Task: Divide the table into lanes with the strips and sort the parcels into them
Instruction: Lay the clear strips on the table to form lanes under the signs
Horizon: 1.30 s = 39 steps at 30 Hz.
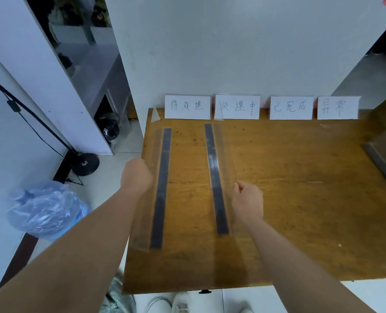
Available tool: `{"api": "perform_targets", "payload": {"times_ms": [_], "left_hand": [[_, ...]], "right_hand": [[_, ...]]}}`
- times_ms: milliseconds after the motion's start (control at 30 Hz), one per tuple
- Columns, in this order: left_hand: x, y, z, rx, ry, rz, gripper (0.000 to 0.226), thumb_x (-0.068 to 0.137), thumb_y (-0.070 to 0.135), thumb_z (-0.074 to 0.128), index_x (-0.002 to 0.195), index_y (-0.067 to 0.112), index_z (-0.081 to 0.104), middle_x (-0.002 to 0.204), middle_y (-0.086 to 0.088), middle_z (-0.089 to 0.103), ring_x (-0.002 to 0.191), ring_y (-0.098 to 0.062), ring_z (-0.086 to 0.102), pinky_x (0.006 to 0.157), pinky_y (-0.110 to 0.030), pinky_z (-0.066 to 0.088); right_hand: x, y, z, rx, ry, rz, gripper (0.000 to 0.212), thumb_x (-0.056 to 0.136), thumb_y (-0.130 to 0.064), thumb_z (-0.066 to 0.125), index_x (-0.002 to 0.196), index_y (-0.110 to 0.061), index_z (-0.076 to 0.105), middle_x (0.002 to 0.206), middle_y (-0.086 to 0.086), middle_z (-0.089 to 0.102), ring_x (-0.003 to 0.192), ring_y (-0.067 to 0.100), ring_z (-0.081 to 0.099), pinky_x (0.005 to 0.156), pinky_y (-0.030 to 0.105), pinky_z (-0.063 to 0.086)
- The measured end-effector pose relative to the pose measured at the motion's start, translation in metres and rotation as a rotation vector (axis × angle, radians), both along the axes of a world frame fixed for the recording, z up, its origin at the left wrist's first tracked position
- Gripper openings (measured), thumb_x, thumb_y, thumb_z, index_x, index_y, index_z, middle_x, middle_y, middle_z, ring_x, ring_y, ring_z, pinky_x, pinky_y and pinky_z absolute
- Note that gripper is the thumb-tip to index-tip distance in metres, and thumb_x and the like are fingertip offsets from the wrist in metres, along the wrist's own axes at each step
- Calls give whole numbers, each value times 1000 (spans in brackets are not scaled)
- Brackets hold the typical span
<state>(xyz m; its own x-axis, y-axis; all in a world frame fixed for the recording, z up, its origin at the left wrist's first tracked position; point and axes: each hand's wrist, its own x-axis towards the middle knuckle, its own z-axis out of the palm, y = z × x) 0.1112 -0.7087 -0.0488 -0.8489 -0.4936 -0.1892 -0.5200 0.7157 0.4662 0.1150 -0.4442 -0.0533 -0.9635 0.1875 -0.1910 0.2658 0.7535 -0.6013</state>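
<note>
Two long clear plastic strips with dark bands lie lengthwise on the wooden table (300, 199). The left strip (163, 188) runs along the table's left edge. My left hand (137, 177) is curled against its clear outer wall, with the fingers hidden behind the hand. The right strip (214, 175) lies about a lane's width further right. My right hand (247, 199) is closed on that strip's clear right-hand wall near its middle. Four handwritten white label cards (237, 106) stand in a row along the table's back edge. No parcels are in view.
A white wall stands behind the cards. A metal surface (381, 159) juts in at the table's right. On the floor to the left are a blue plastic bag (47, 208), a black lamp base (85, 164) and a shelf unit. Shoes (180, 306) show below the front edge.
</note>
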Motion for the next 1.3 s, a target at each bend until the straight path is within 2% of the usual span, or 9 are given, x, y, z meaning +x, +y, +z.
{"api": "perform_targets", "payload": {"times_ms": [267,367,500,667,733,833,967,1133,1300], "left_hand": [[-19,-1,1,33,-4,-9,27,90,-6,50,66,6,48,70,-9,49,67,-25,51,60,-34,44],[-26,-5,-1,47,1,-11,24,88,-7,50,67,4,49,68,-8,47,59,-19,45,54,-30,40],[-32,-3,1,25,2,-27,33,88,-10,46,60,7,41,68,-9,46,57,-17,42,47,-25,30],[-36,-1,-1,-18,-5,-38,31,94,-3,50,65,7,44,75,-10,54,68,-23,53,55,-29,38],[-35,0,-1,-25,-1,-51,31,95,4,54,65,8,45,76,-10,57,62,-19,51,50,-26,35],[-30,2,1,-4,10,-61,35,95,16,58,63,10,46,65,-5,50,56,-15,46,46,-26,30],[-22,1,4,-9,-36,-79,38,96,26,58,63,10,50,63,-4,52,54,-16,49,46,-26,33],[-15,4,7,-2,-30,-79,39,95,29,58,62,11,47,60,-2,47,52,-15,45,47,-26,34],[-13,5,7,23,-31,-69,37,94,32,60,65,12,48,62,-2,48,53,-16,47,49,-27,36]], "right_hand": [[-6,-3,1,5,2,-33,39,101,-18,42,64,-13,55,61,0,54,53,11,48,49,20,35],[-8,-6,0,-3,16,-40,41,101,-17,41,62,-12,51,59,1,51,53,12,45,50,23,37],[-10,-8,1,0,17,-33,41,101,-17,41,63,-11,52,60,2,52,53,13,46,51,25,41],[-10,-8,2,4,26,-32,39,100,-17,42,64,-10,56,60,2,53,53,12,48,51,24,43],[-10,-8,3,-1,24,-31,38,100,-17,43,66,-9,58,61,3,55,54,13,50,53,28,47],[-10,-8,5,-11,13,-25,30,99,-18,44,81,-7,65,70,4,64,61,19,61,61,35,57],[-7,-10,12,18,15,-5,26,99,-20,45,108,-4,64,86,4,66,74,19,65,72,40,58],[-4,-9,16,67,-1,30,26,99,-22,47,115,-6,61,87,2,61,73,17,65,70,35,58],[-4,-7,19,101,3,56,27,99,-24,48,118,-8,59,106,7,68,78,14,62,65,25,51]]}}
